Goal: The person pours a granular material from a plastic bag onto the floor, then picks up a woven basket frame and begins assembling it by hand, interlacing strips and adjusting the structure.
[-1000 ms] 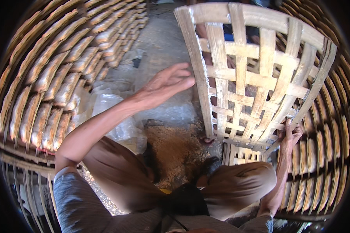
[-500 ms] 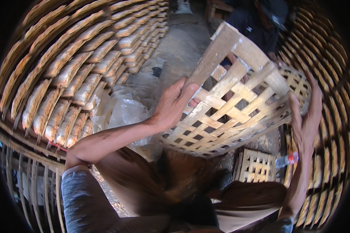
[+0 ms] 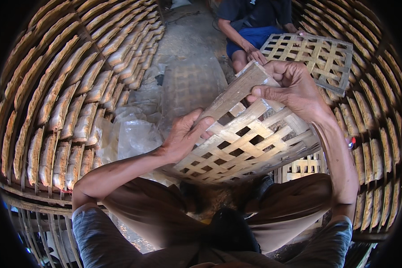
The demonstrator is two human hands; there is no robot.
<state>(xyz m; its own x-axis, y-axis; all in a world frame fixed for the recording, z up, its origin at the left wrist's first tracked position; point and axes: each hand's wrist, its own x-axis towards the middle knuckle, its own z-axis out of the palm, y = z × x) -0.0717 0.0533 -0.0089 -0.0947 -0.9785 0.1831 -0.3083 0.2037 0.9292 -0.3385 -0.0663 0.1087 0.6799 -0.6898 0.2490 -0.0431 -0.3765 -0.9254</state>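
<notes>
Left hand (image 3: 186, 136) and right hand (image 3: 295, 91) grip the edge rail (image 3: 239, 93) of a tilted woven lattice panel (image 3: 253, 130). Opposite, a co-worker (image 3: 257, 12) in blue shorts (image 3: 259, 35) holds a second panel (image 3: 316, 42). Slatted racks (image 3: 35, 193) loaded with pale, brown-edged pieces (image 3: 97, 87) stand on both sides.

A tiered left rack (image 3: 33, 194) and a similar right rack (image 3: 370, 235) flank a strip of grey floor (image 3: 185, 33).

Plastic (image 3: 140, 139), probably, left of lattice panel (image 3: 245, 140).
</notes>
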